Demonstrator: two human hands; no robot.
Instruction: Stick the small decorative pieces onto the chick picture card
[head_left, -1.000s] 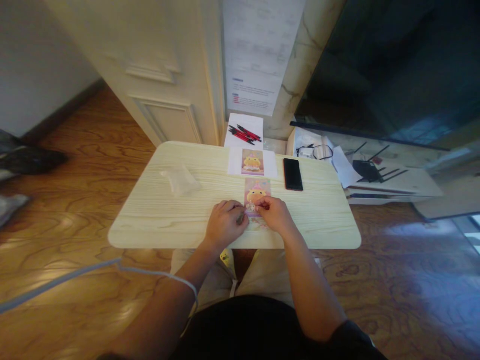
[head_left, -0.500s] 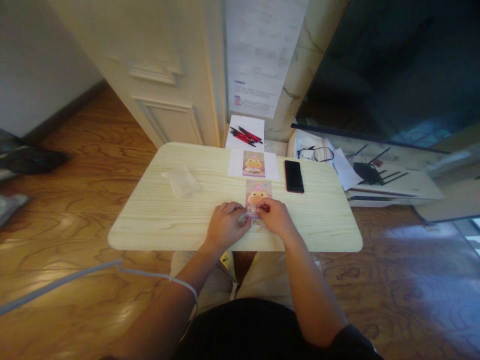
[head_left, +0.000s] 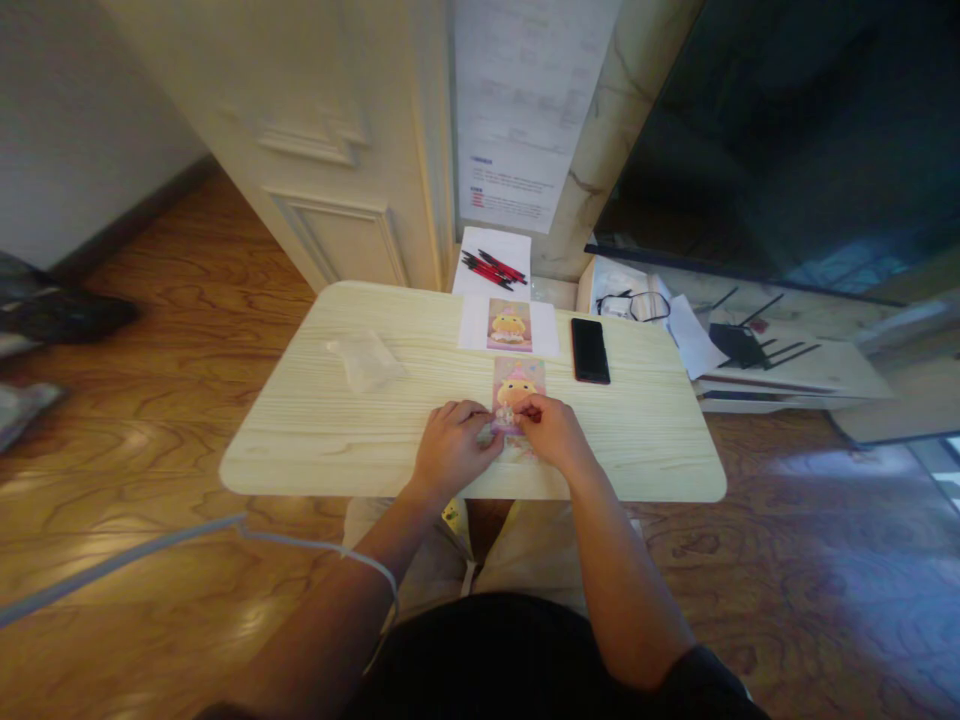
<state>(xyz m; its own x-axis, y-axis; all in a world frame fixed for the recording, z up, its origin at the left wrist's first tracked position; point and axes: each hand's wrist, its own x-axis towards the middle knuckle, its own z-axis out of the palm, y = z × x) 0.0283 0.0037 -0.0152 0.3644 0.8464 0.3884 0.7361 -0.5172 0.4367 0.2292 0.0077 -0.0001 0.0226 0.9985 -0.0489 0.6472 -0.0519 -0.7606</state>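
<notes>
A pink picture card [head_left: 519, 372] with a yellow cartoon figure lies on the pale wooden table [head_left: 322, 440], in front of me. At its lower left edge, my left hand [head_left: 455, 445] rests with curled fingers, the thumb and forefinger holding the card. My right hand [head_left: 551, 428] is closed in a pinch over the card's lower right part. Whatever is between those fingertips is too small to make out. Below the card, partly under my hands, lies a clear sheet with small coloured shapes [head_left: 519, 447]. A similar picture [head_left: 508, 325] on white paper lies just beyond the card.
A black phone [head_left: 590, 351] lies to the right, and a crumpled translucent bag [head_left: 366, 362] to the left. Red and black pens [head_left: 493, 269] sit on paper behind the table. A router [head_left: 739, 345] stands on the cabinet under the TV. A grey cable [head_left: 315, 545] crosses my left forearm.
The view has shifted very slightly. Both hands stay at the card, with barely any movement of the right fingertips.
</notes>
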